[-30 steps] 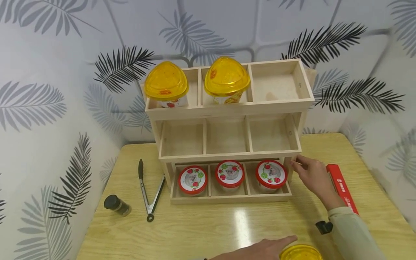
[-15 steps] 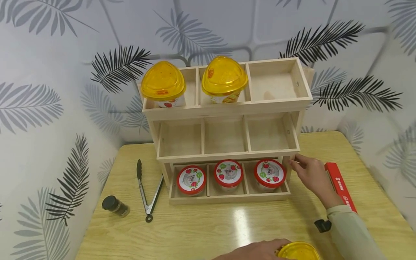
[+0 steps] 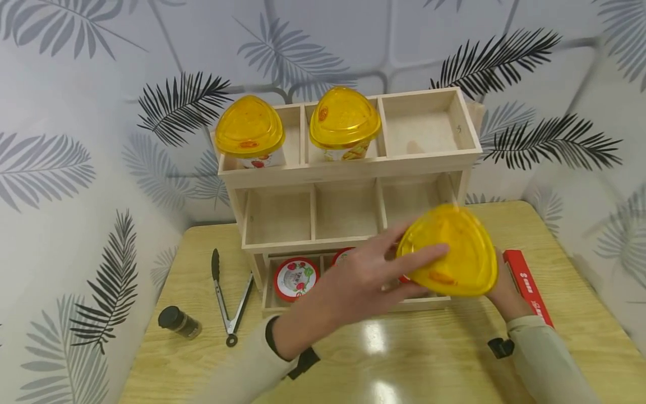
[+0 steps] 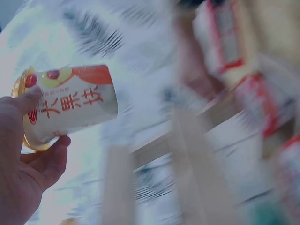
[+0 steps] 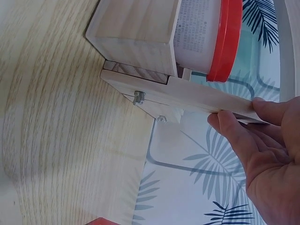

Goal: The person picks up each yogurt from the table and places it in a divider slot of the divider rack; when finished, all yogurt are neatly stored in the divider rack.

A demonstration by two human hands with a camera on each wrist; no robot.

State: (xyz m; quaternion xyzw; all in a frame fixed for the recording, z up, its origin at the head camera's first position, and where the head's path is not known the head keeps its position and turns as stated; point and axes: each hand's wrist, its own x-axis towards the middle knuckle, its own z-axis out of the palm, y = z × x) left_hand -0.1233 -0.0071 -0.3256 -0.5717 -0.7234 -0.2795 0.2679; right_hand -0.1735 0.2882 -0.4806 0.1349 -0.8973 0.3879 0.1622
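My left hand (image 3: 363,275) grips a cup with a yellow lid (image 3: 456,252) up in front of the wooden shelf's right side. The left wrist view shows the cup (image 4: 79,103) lying sideways, white with red print and fruit pictures, with fingers and thumb around its lid end. My right hand (image 5: 267,150) pinches the shelf's side upright (image 5: 201,93) between thumb and fingers. In the head view that hand is mostly hidden behind the cup. The wooden shelf (image 3: 348,172) has three tiers; two yellow-lidded cups (image 3: 249,126) stand in the top one's left and middle compartments.
Red-lidded tubs (image 3: 296,279) sit in the bottom tier, partly hidden by my left arm. On the table (image 3: 166,370) to the left lie tongs (image 3: 224,308) and a black-capped jar (image 3: 179,321). A red box (image 3: 527,286) lies at the right.
My left hand has taken hold of the yellow-lidded cup at the table's front and lifted it up toward the shelf's right side. The right hand has stayed at the upright.
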